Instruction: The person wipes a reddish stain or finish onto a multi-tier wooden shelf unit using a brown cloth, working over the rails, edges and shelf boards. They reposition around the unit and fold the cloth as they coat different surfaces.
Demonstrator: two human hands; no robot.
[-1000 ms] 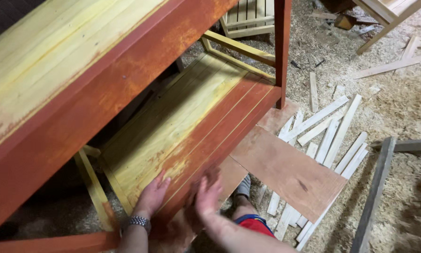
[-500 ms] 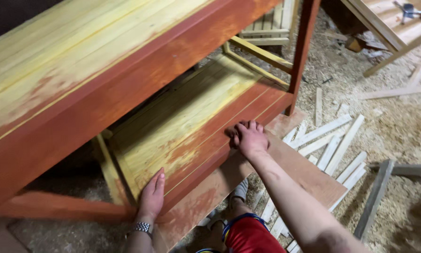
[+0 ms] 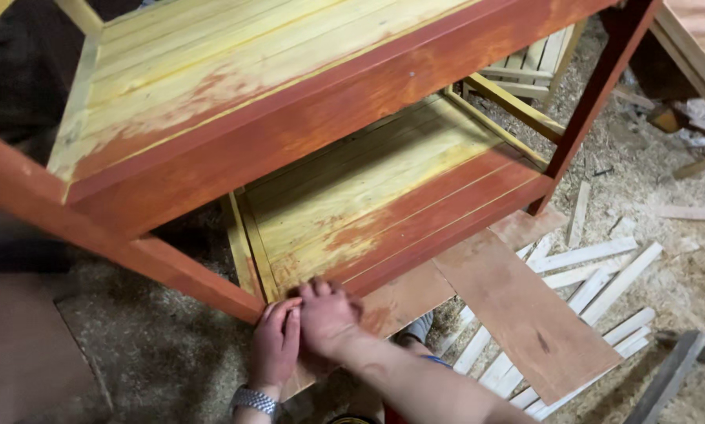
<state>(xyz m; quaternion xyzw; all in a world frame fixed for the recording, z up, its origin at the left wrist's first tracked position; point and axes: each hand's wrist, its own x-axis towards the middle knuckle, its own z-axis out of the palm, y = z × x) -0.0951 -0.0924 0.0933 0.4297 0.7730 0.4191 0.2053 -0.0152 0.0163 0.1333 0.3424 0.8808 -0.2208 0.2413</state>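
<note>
Lower shelf [image 3: 384,200] front corner | left hand [image 3: 275,345] flat, fingers open, grasping nothing | right hand [image 3: 329,318] pressed beside it, also unclenched

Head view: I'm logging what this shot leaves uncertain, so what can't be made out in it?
- Anything under the left hand and right hand: both cover the lower shelf corner.
- Right hand's fingers: their tips are blurred.
- Red-brown frame: cut off by the top and left edges.
- Left edge: blurred dark patch, unidentifiable.
- Person's body: cut by the bottom edge.

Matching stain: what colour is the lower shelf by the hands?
Lower shelf: yellow wood with reddish-brown stain along its front, head view.
</note>
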